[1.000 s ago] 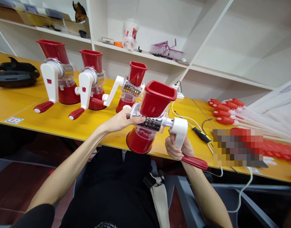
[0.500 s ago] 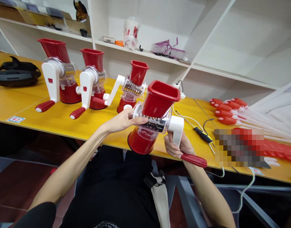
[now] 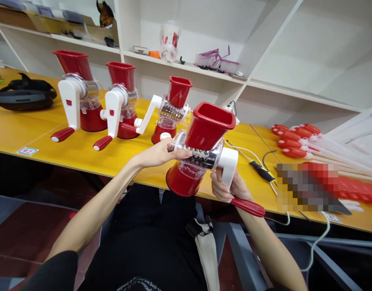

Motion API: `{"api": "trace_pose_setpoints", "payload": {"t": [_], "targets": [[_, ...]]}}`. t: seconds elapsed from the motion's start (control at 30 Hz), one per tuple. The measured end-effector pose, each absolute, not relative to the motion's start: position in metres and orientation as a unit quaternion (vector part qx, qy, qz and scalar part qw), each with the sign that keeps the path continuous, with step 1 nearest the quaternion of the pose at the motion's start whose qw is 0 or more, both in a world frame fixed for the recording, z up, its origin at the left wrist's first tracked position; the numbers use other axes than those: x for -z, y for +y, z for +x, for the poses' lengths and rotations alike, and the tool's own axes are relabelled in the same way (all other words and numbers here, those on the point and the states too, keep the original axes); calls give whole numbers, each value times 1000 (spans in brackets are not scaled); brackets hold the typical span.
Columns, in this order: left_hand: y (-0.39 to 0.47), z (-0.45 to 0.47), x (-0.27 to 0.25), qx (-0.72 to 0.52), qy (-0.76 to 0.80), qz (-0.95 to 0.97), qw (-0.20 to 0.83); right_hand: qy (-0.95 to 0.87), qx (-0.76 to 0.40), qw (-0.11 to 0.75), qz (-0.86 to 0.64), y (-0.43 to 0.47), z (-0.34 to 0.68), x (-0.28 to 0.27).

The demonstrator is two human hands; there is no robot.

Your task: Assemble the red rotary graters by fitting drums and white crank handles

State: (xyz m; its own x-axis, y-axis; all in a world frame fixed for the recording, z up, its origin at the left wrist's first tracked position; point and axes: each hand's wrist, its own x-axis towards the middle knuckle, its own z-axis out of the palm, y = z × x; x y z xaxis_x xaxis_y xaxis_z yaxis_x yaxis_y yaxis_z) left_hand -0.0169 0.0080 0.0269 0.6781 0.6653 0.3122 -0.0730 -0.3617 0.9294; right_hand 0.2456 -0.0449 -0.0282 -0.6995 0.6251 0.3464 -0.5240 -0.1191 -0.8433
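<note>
A red rotary grater point(image 3: 210, 125) with a metal drum and clear housing is tilted at the table's front edge. My left hand point(image 3: 166, 153) grips its housing on the left side, thumb across the front by the drum. On the other side my right hand point(image 3: 227, 186) is wrapped round the white crank arm point(image 3: 230, 163), above its red handle point(image 3: 249, 207). Part of the right fingers is hidden behind the crank. Just behind my left hand stands another rotary grater point(image 3: 179, 91), its crank pointing left.
Two more rotary graters point(image 3: 122, 74) point(image 3: 75, 64) stand on the yellow table point(image 3: 67, 155) at left, beside a black case point(image 3: 24, 95). To the right lie a screwdriver point(image 3: 262, 171), cables and several red handles point(image 3: 295, 151). White shelves point(image 3: 186, 66) rise behind.
The whole scene has shifted slightly right in view. Both hands keep the same hold on the grater and its crank, with no clear turn of the crank.
</note>
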Motion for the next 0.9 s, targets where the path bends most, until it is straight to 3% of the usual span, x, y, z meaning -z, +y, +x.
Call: {"api": "trace_pose_setpoints", "payload": {"t": [0.33,0.67,0.9], "targets": [[3,-3,-21,-471,194,667,544,-534,-750,389,-37,-43,257,30],[3,1,-20,-484,200,647,554,-528,-764,371,-29,-34,251,36],[3,1,-17,-475,212,643,562,-540,-741,380,-123,-43,258,26]]}}
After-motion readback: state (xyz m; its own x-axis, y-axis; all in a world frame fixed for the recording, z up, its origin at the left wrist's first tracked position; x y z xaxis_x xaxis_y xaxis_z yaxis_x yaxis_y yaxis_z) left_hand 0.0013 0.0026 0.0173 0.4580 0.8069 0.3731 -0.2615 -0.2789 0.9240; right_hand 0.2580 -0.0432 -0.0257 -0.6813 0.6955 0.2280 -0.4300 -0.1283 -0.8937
